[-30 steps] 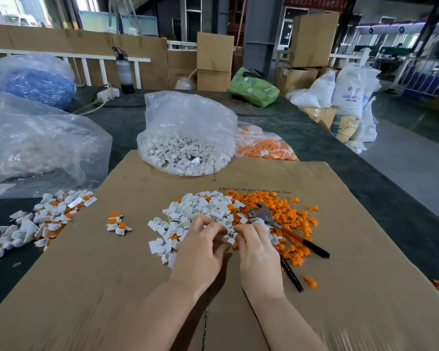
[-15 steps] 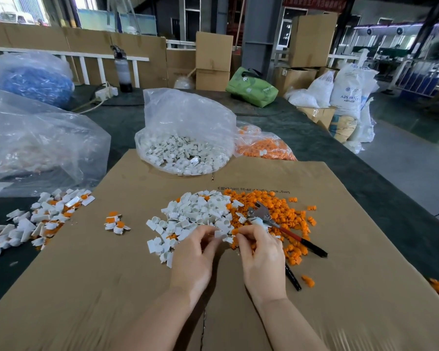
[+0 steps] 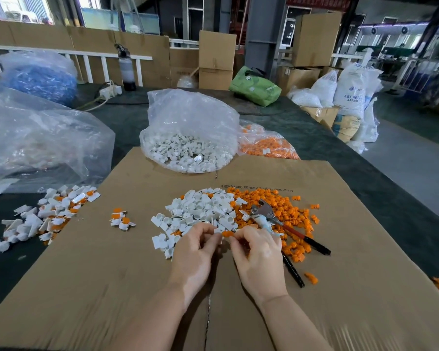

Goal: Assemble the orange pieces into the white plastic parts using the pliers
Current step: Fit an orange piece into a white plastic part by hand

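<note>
Both hands meet at the near edge of the loose piles, fingertips almost touching. The left hand (image 3: 195,252) pinches a small white plastic part (image 3: 218,231) between thumb and curled fingers, while the right hand (image 3: 257,252) pinches an orange piece (image 3: 227,233) and brings it up against that part. This looks like seating the insert by hand so the tool only has to press it home. The pliers (image 3: 266,215) lie untouched just beyond the right fingers, jaws resting on the orange heap (image 3: 284,214), handles trailing to the right, close enough to grab without reaching. The white heap (image 3: 203,211) sits just ahead of the left fingers. Finished pieces (image 3: 122,220) lie well off to the left on the cardboard sheet (image 3: 112,287) that covers the tabletop (image 3: 365,160). Beyond the heaps stand a bag of white parts (image 3: 188,138) and a bag of orange pieces (image 3: 269,148).
</note>
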